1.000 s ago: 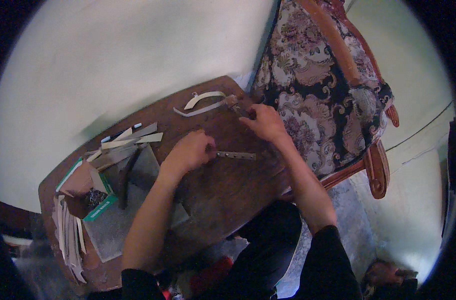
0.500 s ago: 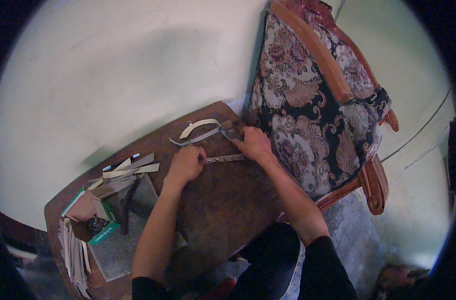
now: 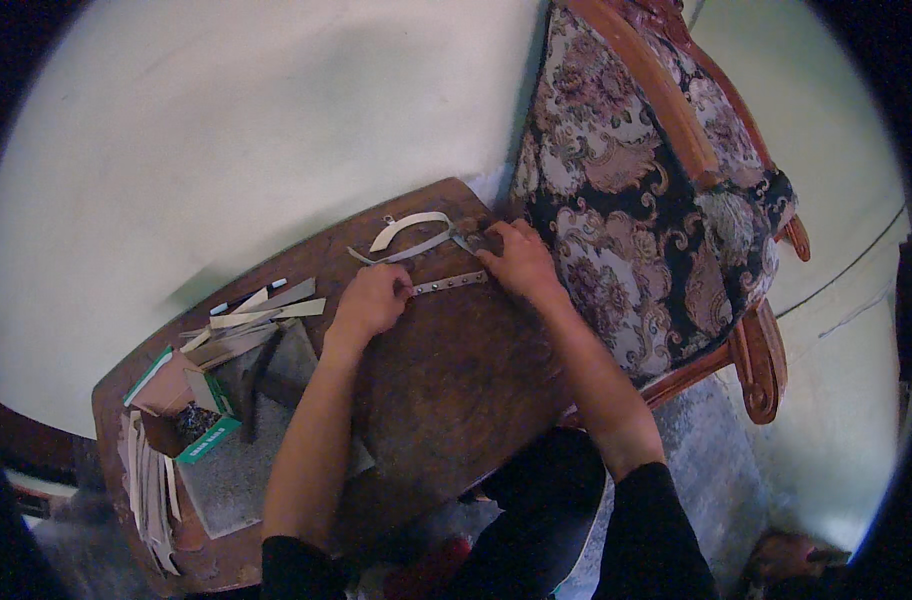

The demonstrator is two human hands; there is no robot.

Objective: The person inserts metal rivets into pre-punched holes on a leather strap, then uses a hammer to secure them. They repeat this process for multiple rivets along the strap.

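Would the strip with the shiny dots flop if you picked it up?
Probably: the strip looks thin and narrow, so it may bend. Its row of studs could add a little weight. It looks flat, so it probably won't roll.

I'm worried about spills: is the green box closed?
No, the box stands open, showing small dark pieces inside.

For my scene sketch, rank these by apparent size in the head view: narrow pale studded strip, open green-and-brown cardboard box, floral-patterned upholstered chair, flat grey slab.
1. Floral chair
2. Grey slab, partly covered
3. Cardboard box
4. Studded strip
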